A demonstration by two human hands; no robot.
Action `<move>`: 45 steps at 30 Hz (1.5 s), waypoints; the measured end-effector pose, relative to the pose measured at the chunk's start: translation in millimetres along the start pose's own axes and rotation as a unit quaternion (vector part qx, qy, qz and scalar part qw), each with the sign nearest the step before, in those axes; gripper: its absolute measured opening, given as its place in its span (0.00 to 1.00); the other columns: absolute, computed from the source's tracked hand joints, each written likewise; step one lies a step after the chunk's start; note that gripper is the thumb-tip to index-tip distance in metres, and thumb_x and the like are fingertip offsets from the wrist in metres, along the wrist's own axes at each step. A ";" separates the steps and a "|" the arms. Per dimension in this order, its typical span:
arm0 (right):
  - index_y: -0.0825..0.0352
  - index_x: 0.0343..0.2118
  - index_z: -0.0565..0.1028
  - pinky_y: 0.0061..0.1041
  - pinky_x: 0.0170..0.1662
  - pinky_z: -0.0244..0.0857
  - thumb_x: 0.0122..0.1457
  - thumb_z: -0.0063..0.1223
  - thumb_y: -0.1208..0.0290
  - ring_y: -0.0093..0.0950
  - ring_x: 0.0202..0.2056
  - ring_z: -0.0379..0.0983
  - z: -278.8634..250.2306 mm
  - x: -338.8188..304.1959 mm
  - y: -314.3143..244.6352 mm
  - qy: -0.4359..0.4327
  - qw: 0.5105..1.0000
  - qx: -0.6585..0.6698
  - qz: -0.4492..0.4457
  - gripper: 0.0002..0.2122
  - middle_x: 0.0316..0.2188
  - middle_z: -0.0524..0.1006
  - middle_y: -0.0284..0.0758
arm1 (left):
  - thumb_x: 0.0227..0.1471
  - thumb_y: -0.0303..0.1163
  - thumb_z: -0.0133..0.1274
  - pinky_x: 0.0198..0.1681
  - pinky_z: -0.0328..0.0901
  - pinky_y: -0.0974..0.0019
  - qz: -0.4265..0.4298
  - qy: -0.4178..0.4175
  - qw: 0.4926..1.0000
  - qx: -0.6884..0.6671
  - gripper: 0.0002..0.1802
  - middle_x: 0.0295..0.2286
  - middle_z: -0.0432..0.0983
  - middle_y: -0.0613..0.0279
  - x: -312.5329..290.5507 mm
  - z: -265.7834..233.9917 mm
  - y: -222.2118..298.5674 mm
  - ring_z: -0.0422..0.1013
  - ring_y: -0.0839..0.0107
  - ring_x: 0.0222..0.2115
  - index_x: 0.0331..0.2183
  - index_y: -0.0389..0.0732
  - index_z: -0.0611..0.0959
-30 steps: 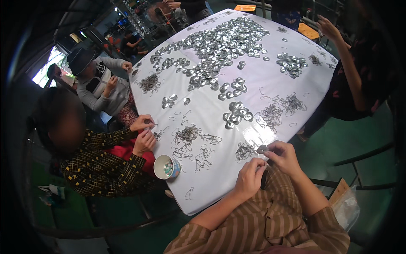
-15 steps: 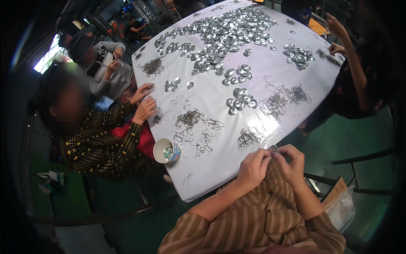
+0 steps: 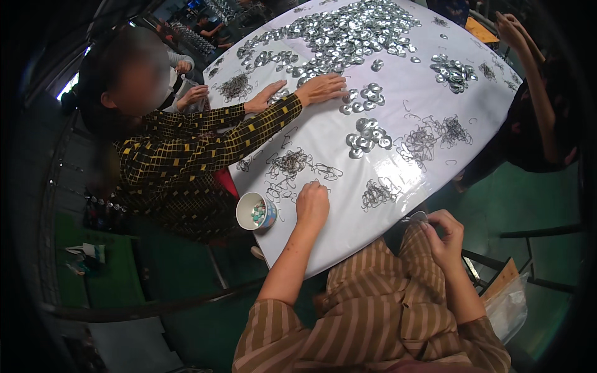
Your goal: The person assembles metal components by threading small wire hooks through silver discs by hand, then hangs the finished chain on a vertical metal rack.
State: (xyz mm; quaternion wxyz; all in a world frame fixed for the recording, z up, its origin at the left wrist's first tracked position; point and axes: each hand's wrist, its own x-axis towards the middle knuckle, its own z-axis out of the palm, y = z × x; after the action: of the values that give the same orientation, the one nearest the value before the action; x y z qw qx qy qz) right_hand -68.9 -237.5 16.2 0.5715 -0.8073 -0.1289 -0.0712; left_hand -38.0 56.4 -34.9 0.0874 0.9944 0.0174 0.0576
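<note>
My left hand (image 3: 313,204) reaches onto the white table, its fingers bent together beside a loose heap of thin wire hooks (image 3: 293,163). What those fingertips hold, if anything, is hidden. Just off the table's front edge, my right hand (image 3: 445,235) pinches a shiny round metal disc (image 3: 416,217) between thumb and fingers. Another small heap of wire hooks (image 3: 379,194) lies on the tabletop between my two hands. Farther in, a cluster of silver discs (image 3: 368,137) rests on the table, with more hooks (image 3: 420,144) to its right.
A paper cup (image 3: 250,214) with small green and white pieces stands at the left table edge. A co-worker in a checked sleeve (image 3: 267,127) stretches across toward the discs. The big disc pile (image 3: 348,31) covers the far middle. Another person's arm (image 3: 536,81) is at right.
My left hand has left the disc and moved left onto the table by the hooks. My right hand keeps the disc. The co-worker's hands have reached right, toward the discs.
</note>
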 end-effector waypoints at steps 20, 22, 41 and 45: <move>0.73 0.24 0.74 0.22 0.29 0.61 0.42 0.55 0.83 0.29 0.23 0.68 -2.5 -2.8 3.1 -0.004 1.000 0.004 0.003 0.04 0.20 0.72 0.38 | 0.43 0.17 0.42 0.43 0.61 0.60 0.012 0.031 0.990 -0.134 0.18 0.35 0.68 0.50 -31.2 12.4 47.4 0.64 0.54 0.37 0.40 0.28 0.75; 0.73 0.24 0.74 0.22 0.29 0.61 0.42 0.55 0.83 0.29 0.23 0.68 -0.1 -3.8 4.6 -0.006 1.000 0.006 0.003 0.04 0.20 0.72 0.38 | 0.43 0.16 0.41 0.44 0.61 0.60 0.018 0.025 0.985 -0.169 0.19 0.35 0.68 0.49 -31.1 17.1 58.5 0.63 0.53 0.38 0.40 0.27 0.75; 0.72 0.25 0.75 0.23 0.29 0.61 0.42 0.55 0.82 0.29 0.24 0.69 0.6 -6.0 12.1 -0.012 1.000 0.015 -0.006 0.05 0.21 0.73 0.37 | 0.40 0.24 0.55 0.32 0.64 0.62 -0.002 0.005 0.990 -0.139 0.03 0.24 0.73 0.58 15.1 -13.9 -7.7 0.69 0.61 0.27 0.23 0.38 0.78; 0.72 0.25 0.75 0.23 0.29 0.61 0.42 0.55 0.82 0.29 0.24 0.69 1.0 -8.1 11.3 -0.008 1.000 0.013 -0.004 0.05 0.21 0.74 0.37 | 0.42 0.23 0.57 0.28 0.61 0.73 -0.061 -0.030 0.927 -0.368 0.04 0.23 0.72 0.65 14.5 -20.0 4.7 0.66 0.76 0.23 0.26 0.35 0.79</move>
State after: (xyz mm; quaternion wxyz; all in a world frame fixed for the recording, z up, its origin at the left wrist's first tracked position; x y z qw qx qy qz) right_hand -73.4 -241.2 3.6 0.5803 -0.8001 -0.1372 -0.0652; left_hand -25.9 55.8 -12.9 0.4507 0.8908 0.0529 0.0251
